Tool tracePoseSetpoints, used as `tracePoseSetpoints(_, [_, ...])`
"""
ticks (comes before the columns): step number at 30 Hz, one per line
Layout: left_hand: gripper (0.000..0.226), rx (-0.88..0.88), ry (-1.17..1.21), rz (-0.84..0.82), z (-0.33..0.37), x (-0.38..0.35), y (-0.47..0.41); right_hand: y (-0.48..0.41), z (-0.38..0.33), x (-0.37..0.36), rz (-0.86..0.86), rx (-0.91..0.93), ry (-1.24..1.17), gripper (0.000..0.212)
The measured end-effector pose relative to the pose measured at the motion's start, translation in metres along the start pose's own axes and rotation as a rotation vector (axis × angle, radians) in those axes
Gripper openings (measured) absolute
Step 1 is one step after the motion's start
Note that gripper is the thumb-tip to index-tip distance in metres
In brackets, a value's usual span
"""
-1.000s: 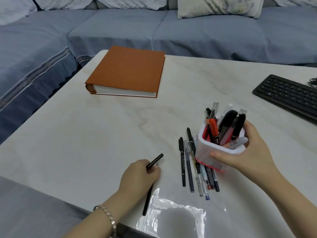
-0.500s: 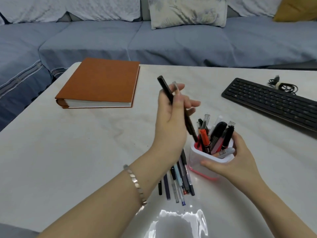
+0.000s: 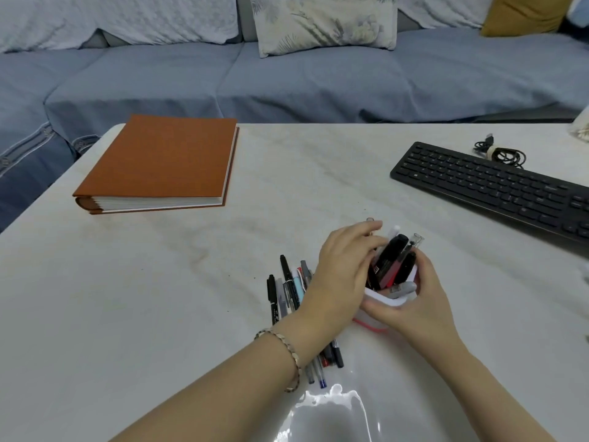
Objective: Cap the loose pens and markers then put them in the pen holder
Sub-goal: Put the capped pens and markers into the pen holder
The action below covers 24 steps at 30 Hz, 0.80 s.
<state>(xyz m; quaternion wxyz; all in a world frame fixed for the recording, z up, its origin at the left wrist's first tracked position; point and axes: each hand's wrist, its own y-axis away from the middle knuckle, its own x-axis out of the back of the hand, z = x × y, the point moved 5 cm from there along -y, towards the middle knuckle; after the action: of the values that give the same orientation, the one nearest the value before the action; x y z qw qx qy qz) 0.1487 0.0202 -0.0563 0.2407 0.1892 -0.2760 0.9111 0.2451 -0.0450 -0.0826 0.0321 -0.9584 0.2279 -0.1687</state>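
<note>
Apparently to steady it, the right hand (image 3: 414, 309) clasped the white, red-based plastic pen holder (image 3: 388, 302) at five o'clock while the left hand (image 3: 342, 275), grip unclear, reached among its standing pens (image 3: 392, 261); loose dark pens (image 3: 287, 293) lay at its nine o'clock.

Left hand (image 3: 342, 275), earlier on the table, now over the pen holder (image 3: 387, 303) and its pens (image 3: 393, 260)

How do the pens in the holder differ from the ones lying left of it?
The pens in the holder stand on end, bunched; the loose pens lie flat on the table, roughly parallel. The holder's include thick markers; the loose pens are slim. Both include black ones.
</note>
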Motion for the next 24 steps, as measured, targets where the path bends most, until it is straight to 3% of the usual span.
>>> tracePoseSetpoints(4, [0.047,-0.073,-0.189,-0.139,-0.006,-0.012,0.004,-0.006,0.004,-0.005,-0.001,0.006,-0.054,0.054])
tracePoseSetpoints(7, [0.045,-0.097,-0.224,-0.011,-0.012,0.007,0.01,-0.006,0.012,-0.005,0.019,-0.027,-0.05,0.063])
tracePoseSetpoints(10, [0.041,0.262,-0.359,0.156,-0.045,0.042,0.027,-0.006,0.019,-0.005,0.026,-0.05,-0.004,0.071])
tracePoseSetpoints(13, [0.049,0.596,-0.495,-0.003,-0.082,0.059,0.058,-0.007,0.024,-0.005,0.024,-0.056,0.011,0.08])
tracePoseSetpoints(15, [0.053,0.696,-0.524,-0.14,-0.094,0.061,0.073,-0.006,0.027,-0.005,0.027,-0.066,0.023,0.083])
tracePoseSetpoints(18, [0.048,0.797,-0.439,-0.171,-0.1,0.06,0.079,-0.006,0.027,-0.006,0.021,-0.071,0.021,0.086])
tracePoseSetpoints(24, [0.016,0.809,-0.482,-0.256,-0.103,0.051,0.071,-0.007,0.025,-0.007,0.013,-0.063,0.015,0.09])
